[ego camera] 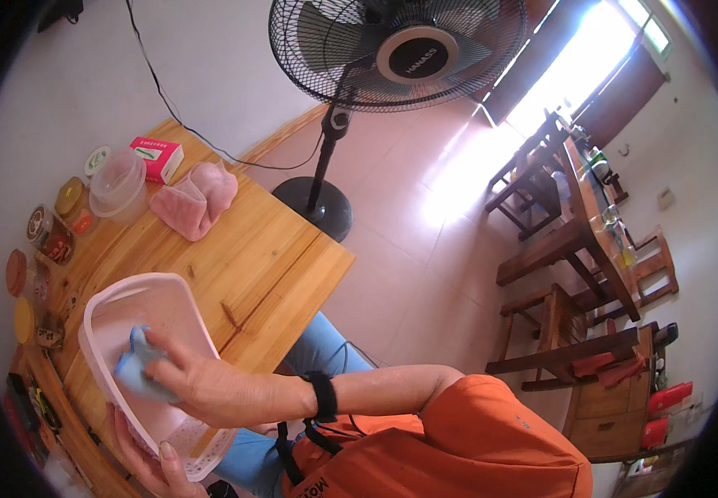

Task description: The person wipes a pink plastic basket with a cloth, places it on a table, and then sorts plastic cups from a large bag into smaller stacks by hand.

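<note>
My right hand [203, 380], with a black band on its wrist, grips a light blue cloth [147, 370] inside a pale pink plastic basket [190, 311]. The cloth is blurred and lies against the inside of the basket. The basket is tilted at the near part of the wooden table [271, 255], and its perforated part points towards my lap. My left hand [159, 470] holds the basket's rim from below, its thumb on the edge; some of its fingers are hidden behind the wall.
A folded pink cloth [197, 199], a red and white box [158, 160], clear plastic containers [119, 187] and several lidded jars [50, 233] stand along the table's far and left sides. A black pedestal fan [418, 56] is beyond the table. Wooden furniture [583, 230] stands at the right.
</note>
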Action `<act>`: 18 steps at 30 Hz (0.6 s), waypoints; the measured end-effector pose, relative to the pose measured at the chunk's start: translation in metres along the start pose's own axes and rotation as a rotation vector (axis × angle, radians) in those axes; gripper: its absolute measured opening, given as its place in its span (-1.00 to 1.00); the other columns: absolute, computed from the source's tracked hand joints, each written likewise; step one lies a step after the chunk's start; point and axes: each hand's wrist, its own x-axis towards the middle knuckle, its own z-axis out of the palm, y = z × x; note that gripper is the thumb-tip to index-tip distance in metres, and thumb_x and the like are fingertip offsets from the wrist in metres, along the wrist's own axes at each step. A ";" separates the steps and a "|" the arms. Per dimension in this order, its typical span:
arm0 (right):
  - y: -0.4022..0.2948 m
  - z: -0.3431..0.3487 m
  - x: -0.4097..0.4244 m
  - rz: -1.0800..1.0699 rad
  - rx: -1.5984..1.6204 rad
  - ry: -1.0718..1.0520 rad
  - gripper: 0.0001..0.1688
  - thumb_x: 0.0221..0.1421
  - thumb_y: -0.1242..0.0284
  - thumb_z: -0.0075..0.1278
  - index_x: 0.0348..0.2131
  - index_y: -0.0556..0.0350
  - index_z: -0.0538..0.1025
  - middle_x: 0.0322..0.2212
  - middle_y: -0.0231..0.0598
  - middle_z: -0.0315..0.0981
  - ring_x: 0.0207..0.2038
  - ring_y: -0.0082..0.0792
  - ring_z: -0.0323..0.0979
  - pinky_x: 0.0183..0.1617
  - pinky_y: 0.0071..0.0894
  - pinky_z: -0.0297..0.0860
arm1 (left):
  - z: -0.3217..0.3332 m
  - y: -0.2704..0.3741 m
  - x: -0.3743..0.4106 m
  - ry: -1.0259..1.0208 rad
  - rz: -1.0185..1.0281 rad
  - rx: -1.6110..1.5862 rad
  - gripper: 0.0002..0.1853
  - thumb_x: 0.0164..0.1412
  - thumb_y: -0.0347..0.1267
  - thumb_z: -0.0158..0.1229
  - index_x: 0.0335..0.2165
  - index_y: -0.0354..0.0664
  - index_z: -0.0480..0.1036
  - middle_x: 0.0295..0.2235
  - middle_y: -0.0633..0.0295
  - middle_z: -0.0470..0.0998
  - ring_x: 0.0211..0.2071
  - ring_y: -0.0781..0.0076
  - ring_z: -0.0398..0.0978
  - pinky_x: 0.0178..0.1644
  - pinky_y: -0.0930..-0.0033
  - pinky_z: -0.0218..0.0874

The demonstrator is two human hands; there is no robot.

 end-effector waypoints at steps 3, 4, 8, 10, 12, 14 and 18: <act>-0.001 0.011 -0.005 -0.091 -0.160 -0.175 -0.43 -0.06 0.55 0.13 -0.03 0.32 0.31 0.24 0.31 -0.14 0.20 0.26 0.12 0.15 -0.09 0.32 | 0.004 0.005 -0.001 -0.050 -0.012 -0.040 -0.16 0.11 -0.14 -0.05 0.28 -0.34 -0.01 0.25 -0.13 0.09 0.25 -0.03 0.13 0.28 -0.04 0.03; 0.000 0.014 -0.006 -0.162 -0.204 -0.189 -0.42 -0.07 0.53 0.13 -0.03 0.33 0.32 0.26 0.31 -0.16 0.21 0.24 0.12 0.16 -0.09 0.32 | 0.006 0.005 -0.002 -0.067 0.002 -0.017 -0.15 0.11 -0.14 -0.05 0.28 -0.35 -0.01 0.25 -0.13 0.09 0.25 -0.03 0.13 0.27 -0.04 0.03; 0.008 0.009 -0.004 -0.222 -0.297 -0.221 -0.32 -0.12 0.49 0.12 0.03 0.38 0.33 0.28 0.30 -0.19 0.23 0.22 0.10 0.20 -0.06 0.29 | 0.010 0.005 -0.003 -0.052 -0.041 -0.139 -0.15 0.11 -0.13 -0.05 0.28 -0.37 -0.01 0.25 -0.17 0.09 0.23 -0.05 0.16 0.26 -0.04 0.06; 0.015 0.001 -0.001 -0.169 -0.356 -0.203 -0.31 -0.13 0.50 0.10 0.04 0.39 0.33 0.28 0.30 -0.18 0.22 0.22 0.10 0.21 -0.06 0.28 | 0.008 0.005 -0.003 -0.064 -0.052 -0.185 -0.14 0.10 -0.13 -0.04 0.28 -0.36 -0.01 0.25 -0.18 0.09 0.23 -0.05 0.17 0.26 -0.04 0.06; 0.020 -0.005 0.001 -0.076 -0.436 -0.110 -0.29 -0.13 0.51 0.08 0.06 0.42 0.32 0.27 0.30 -0.17 0.22 0.21 0.10 0.22 -0.06 0.27 | 0.007 0.004 -0.004 -0.068 -0.038 -0.188 -0.14 0.09 -0.12 -0.03 0.28 -0.36 -0.01 0.25 -0.19 0.08 0.23 -0.05 0.17 0.26 -0.04 0.07; 0.020 -0.006 0.003 -0.110 -0.410 -0.135 -0.28 -0.13 0.54 0.06 0.08 0.44 0.30 0.26 0.30 -0.15 0.21 0.20 0.12 0.22 -0.06 0.25 | 0.007 0.003 -0.004 -0.077 -0.052 -0.171 -0.12 0.08 -0.12 -0.02 0.28 -0.36 -0.01 0.25 -0.18 0.08 0.23 -0.05 0.17 0.25 -0.04 0.07; 0.020 -0.004 0.006 -0.181 -0.413 -0.123 -0.28 -0.11 0.57 0.02 0.09 0.48 0.27 0.23 0.31 -0.08 0.19 0.19 0.15 0.23 -0.09 0.24 | 0.008 0.001 -0.005 -0.101 -0.036 -0.071 -0.11 0.05 -0.13 0.00 0.27 -0.37 -0.01 0.26 -0.15 0.06 0.25 -0.04 0.14 0.27 -0.05 0.03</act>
